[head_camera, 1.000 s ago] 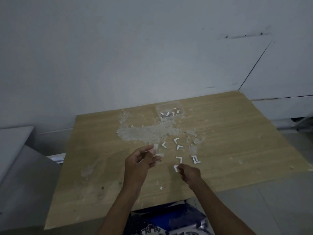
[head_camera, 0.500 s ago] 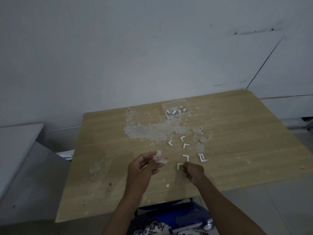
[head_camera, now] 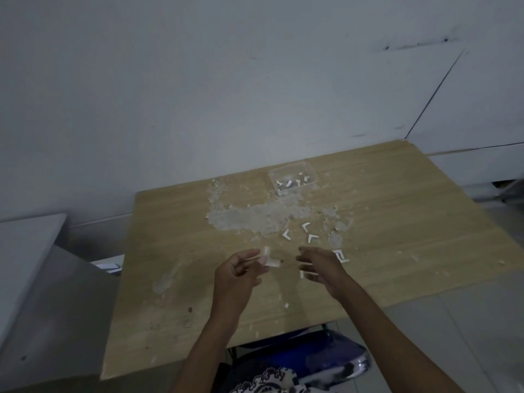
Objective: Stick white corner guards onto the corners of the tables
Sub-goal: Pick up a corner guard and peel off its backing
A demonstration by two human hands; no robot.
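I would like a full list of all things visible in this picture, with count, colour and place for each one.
wooden table: one, light brown, centre
clear plastic box: one, transparent, far side of the table, white pieces inside
loose corner guards: several, white, on the table in front of the hands
peeled residue patch: one, whitish, table middle
grey wall: one, behind the table
blue chair: one, under the near edge
held corner guard: one, white, in left fingers
left hand: one, pinching
right hand: one, over the table
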